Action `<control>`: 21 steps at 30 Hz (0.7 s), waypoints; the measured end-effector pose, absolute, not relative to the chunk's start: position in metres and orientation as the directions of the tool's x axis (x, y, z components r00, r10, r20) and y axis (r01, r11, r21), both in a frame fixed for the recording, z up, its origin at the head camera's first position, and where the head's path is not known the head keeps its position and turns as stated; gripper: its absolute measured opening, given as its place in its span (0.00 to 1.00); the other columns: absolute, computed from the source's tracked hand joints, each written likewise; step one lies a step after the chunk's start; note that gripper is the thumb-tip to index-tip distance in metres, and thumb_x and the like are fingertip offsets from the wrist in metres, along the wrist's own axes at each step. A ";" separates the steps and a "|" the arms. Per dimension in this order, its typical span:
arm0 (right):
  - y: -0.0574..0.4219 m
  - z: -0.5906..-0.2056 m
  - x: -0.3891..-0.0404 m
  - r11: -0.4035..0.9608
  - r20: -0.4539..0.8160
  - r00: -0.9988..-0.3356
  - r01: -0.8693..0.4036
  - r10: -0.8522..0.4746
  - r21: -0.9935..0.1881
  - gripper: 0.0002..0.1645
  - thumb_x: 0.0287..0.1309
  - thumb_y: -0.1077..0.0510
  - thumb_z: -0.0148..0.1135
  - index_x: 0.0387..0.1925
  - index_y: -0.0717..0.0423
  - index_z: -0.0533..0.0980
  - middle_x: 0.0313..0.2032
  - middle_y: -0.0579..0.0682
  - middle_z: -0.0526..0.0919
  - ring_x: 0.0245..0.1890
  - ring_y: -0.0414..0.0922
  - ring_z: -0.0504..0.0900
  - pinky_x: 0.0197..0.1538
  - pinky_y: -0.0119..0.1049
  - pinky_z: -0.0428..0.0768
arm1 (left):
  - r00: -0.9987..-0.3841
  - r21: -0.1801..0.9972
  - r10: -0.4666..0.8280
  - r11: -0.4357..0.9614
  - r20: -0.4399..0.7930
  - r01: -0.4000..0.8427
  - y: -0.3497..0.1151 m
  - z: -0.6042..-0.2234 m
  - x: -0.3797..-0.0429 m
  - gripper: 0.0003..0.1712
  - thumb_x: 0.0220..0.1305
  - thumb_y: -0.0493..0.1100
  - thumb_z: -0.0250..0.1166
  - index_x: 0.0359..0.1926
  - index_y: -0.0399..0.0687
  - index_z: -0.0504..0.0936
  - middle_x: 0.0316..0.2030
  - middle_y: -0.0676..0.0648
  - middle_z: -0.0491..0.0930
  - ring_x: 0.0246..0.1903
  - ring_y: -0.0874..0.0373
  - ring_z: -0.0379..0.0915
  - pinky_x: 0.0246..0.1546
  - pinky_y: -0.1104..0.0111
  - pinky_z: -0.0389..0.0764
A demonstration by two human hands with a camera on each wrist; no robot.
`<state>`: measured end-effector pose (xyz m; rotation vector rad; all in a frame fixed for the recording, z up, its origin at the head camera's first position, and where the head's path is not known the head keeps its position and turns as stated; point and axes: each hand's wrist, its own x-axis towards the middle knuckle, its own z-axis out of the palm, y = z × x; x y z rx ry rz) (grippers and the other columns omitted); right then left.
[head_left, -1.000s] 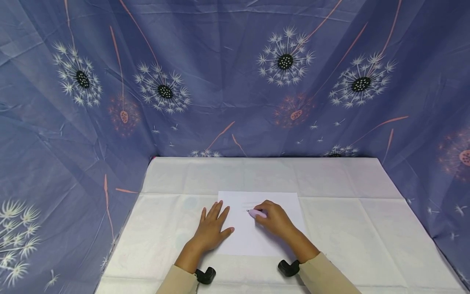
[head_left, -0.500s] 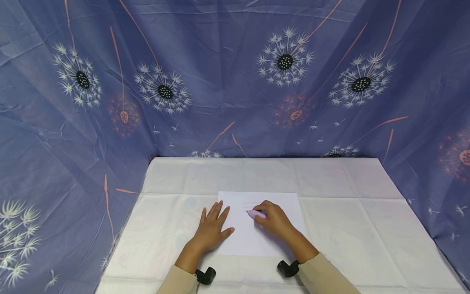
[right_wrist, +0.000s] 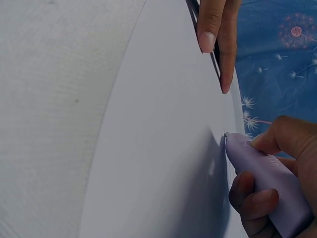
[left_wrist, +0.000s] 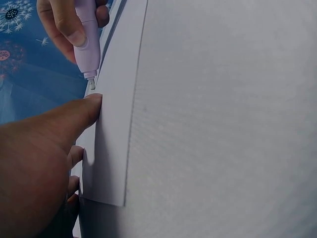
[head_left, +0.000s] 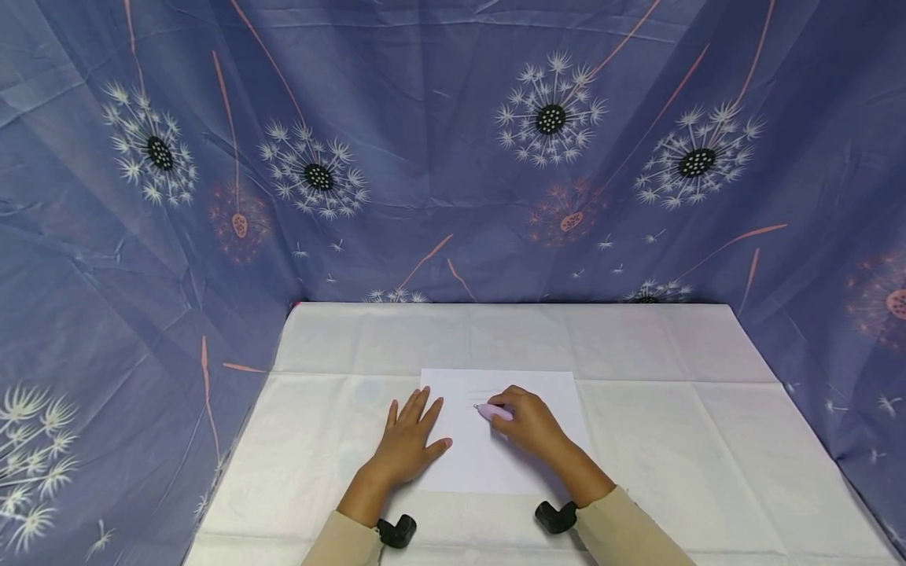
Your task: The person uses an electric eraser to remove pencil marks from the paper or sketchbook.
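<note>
A white sheet of paper (head_left: 481,468) lies on the table, with faint thin lines (head_left: 481,391) near its upper middle. My left hand (head_left: 402,450) rests on the sheet's left side, fingers straight and spread. My right hand (head_left: 534,424) grips a thick lilac electric eraser (head_left: 494,411), whose narrow metal-ringed tip points left and down at the paper just below the lines. In the right wrist view my thumb lies along the top of the lilac eraser body (right_wrist: 270,181), and curled fingers hold it from beneath. The left wrist view shows the short pale tip (left_wrist: 91,84) near my left thumb.
A white cloth (head_left: 658,440) with fold creases covers the table. Blue fabric (head_left: 439,157) printed with dandelions hangs behind and at both sides. Black wrist cameras (head_left: 398,531) sit at the cuffs of beige sleeves.
The eraser's tip has shifted slightly left on the paper with my right hand, mostly in the first half second. My left hand has stayed in place.
</note>
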<state>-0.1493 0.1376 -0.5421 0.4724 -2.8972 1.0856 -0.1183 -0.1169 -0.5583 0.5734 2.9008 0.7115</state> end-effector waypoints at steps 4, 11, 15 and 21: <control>0.137 -0.543 -0.150 0.711 0.116 -0.952 -0.290 -0.284 -0.641 0.12 0.52 0.62 0.72 0.41 0.54 0.87 0.38 0.45 0.87 0.35 0.38 0.80 0.40 0.32 0.78 | -0.922 0.469 0.387 0.814 0.003 0.343 -0.117 -0.558 -0.118 0.42 0.70 0.60 0.61 0.76 0.45 0.63 0.79 0.36 0.53 0.79 0.38 0.45 0.75 0.35 0.43; 0.134 -0.544 -0.149 0.705 0.121 -0.947 -0.303 -0.297 -0.641 0.12 0.52 0.62 0.72 0.41 0.55 0.87 0.37 0.44 0.86 0.35 0.38 0.80 0.40 0.32 0.78 | -0.922 0.461 0.388 0.818 -0.002 0.344 -0.117 -0.557 -0.117 0.41 0.70 0.60 0.60 0.76 0.45 0.63 0.79 0.36 0.53 0.79 0.38 0.45 0.75 0.36 0.43; 0.132 -0.544 -0.149 0.707 0.123 -0.946 -0.306 -0.299 -0.638 0.13 0.52 0.62 0.72 0.42 0.56 0.87 0.38 0.45 0.87 0.36 0.38 0.81 0.41 0.33 0.79 | -0.921 0.460 0.389 0.819 -0.003 0.345 -0.117 -0.557 -0.118 0.41 0.71 0.60 0.60 0.76 0.45 0.63 0.79 0.37 0.53 0.79 0.39 0.45 0.75 0.36 0.44; 0.129 -0.544 -0.150 0.701 0.133 -0.942 -0.318 -0.307 -0.638 0.13 0.51 0.63 0.72 0.42 0.56 0.87 0.38 0.45 0.87 0.35 0.38 0.81 0.41 0.32 0.79 | -0.920 0.453 0.391 0.820 0.003 0.350 -0.117 -0.558 -0.119 0.41 0.71 0.60 0.60 0.76 0.45 0.64 0.79 0.37 0.53 0.79 0.39 0.45 0.75 0.36 0.44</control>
